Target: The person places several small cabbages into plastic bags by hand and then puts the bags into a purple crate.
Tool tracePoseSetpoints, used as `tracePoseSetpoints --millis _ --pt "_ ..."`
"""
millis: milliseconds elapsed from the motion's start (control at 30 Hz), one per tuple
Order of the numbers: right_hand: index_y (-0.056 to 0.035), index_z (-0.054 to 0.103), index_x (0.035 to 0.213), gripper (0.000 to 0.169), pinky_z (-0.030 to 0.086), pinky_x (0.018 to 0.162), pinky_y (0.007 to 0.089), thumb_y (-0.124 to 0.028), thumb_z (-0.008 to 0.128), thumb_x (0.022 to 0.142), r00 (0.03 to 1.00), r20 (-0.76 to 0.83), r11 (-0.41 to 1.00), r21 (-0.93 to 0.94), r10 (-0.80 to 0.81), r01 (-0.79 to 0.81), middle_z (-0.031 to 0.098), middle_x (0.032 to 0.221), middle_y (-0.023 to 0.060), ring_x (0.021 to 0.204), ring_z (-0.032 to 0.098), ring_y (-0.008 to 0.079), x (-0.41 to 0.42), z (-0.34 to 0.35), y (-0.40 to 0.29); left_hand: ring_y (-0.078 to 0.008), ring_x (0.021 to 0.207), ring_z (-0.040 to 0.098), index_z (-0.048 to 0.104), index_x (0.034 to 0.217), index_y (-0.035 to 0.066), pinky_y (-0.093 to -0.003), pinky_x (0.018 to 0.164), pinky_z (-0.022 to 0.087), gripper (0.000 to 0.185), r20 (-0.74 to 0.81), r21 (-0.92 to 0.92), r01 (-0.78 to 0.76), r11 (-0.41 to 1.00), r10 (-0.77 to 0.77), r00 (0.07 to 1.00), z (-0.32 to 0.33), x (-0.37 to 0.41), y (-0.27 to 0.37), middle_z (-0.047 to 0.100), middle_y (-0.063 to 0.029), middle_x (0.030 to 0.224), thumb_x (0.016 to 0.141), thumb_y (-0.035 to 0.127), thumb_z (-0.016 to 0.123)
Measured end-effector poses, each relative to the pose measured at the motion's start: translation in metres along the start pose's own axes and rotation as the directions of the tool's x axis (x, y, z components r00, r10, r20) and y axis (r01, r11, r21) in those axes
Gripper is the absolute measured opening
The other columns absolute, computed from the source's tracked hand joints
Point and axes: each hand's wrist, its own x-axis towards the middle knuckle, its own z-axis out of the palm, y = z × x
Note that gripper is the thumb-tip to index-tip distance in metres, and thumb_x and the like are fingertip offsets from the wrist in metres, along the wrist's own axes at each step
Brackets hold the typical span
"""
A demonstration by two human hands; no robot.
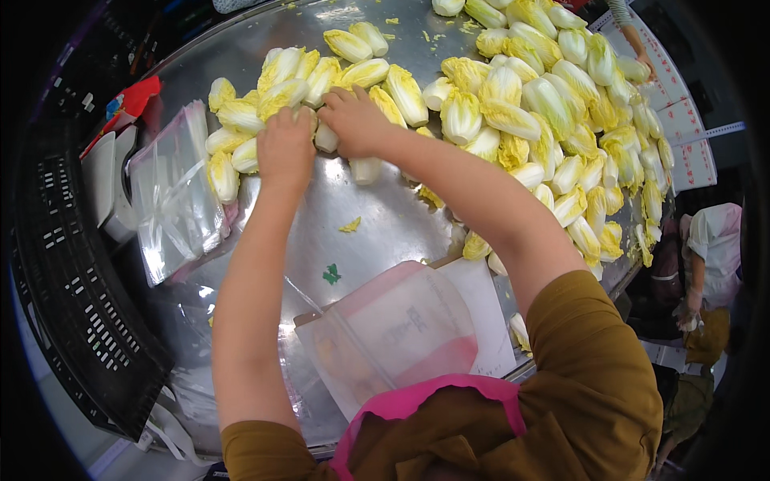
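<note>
My left hand (286,144) reaches into a loose group of small napa cabbages (283,96), its fingers curled over one; most of that cabbage is hidden. Close beside it, my right hand (355,123) grips another napa cabbage (326,139), whose pale stem end points toward me under the palm. Yellow-leaved cabbages lie around both hands on a stainless steel table (319,204). One more stem end (365,171) shows below my right wrist.
A large cabbage pile (547,108) covers the table's right side. Clear plastic bags (174,198) lie left, near a black plastic crate (90,288). A clear-and-pink bag (397,324) rests over white paper before me. Another person's hand (646,63) touches the far pile; a person (713,252) is at right.
</note>
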Motion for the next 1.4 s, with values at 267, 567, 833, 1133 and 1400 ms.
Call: tracePoseSetpoints --millis 267,567,833,1133,1400 --pt "-0.0106 0.059 0.115 0.042 0.048 0.092 0.0374 -0.024 0.069 0.076 0.992 0.093 0.912 0.392 0.090 -0.120 0.058 0.113 0.0102 0.103 0.057 0.0329 0.009 -0.056 0.044 -0.0370 0.097 0.060 0.057 0.121 0.005 -0.0416 0.087 0.048 0.050 0.225 -0.738 0.543 0.400 -0.613 0.757 -0.031 -0.098 -0.005 0.062 -0.0193 0.108 0.075 0.021 0.069" --pt "-0.0089 0.054 0.124 0.068 0.043 0.089 0.0421 -0.035 0.079 0.066 0.963 0.203 0.976 0.086 0.179 -0.199 0.061 0.110 0.0110 0.106 0.058 0.0267 0.020 -0.028 0.000 -0.0362 0.107 0.053 0.055 0.123 0.004 -0.0461 0.091 0.043 0.051 0.175 -0.293 0.376 0.879 -0.338 0.925 -0.048 -0.113 0.023 0.058 -0.0171 0.116 0.077 0.023 0.068" --pt "-0.0049 0.061 0.110 0.048 0.042 0.093 0.0408 -0.022 0.070 0.066 0.989 0.119 0.989 0.107 0.087 -0.100 0.059 0.109 0.0108 0.106 0.056 0.0268 0.001 -0.017 -0.003 -0.0362 0.104 0.060 0.050 0.131 0.003 -0.0423 0.087 0.049 0.065 0.072 -0.474 0.355 0.806 -0.367 0.927 -0.026 0.024 -0.010 0.061 -0.0210 0.113 0.080 0.036 0.070" --pt "-0.0054 0.060 0.112 0.050 0.045 0.091 0.0391 -0.024 0.070 0.067 0.992 0.021 0.834 0.544 -0.125 0.094 0.060 0.106 0.0150 0.101 0.057 0.0326 -0.016 -0.031 0.013 -0.0332 0.107 0.060 0.041 0.136 0.008 -0.0420 0.089 0.049 0.070 0.318 -0.174 0.442 0.880 -0.375 0.871 0.000 0.066 0.001 0.059 -0.0223 0.117 0.076 0.028 0.070" --pt "0.0042 0.062 0.110 0.057 0.050 0.077 0.0330 -0.042 0.069 0.078 0.883 0.214 0.281 0.894 0.418 -0.350 0.066 0.091 0.0105 0.085 0.063 0.0183 0.013 -0.067 0.010 -0.0242 0.102 0.059 0.047 0.127 0.001 -0.0355 0.088 0.049 0.045 0.493 -0.858 0.245 -0.452 -0.589 0.641 -0.028 -0.023 -0.097 0.058 -0.0118 0.109 0.085 0.014 0.060"
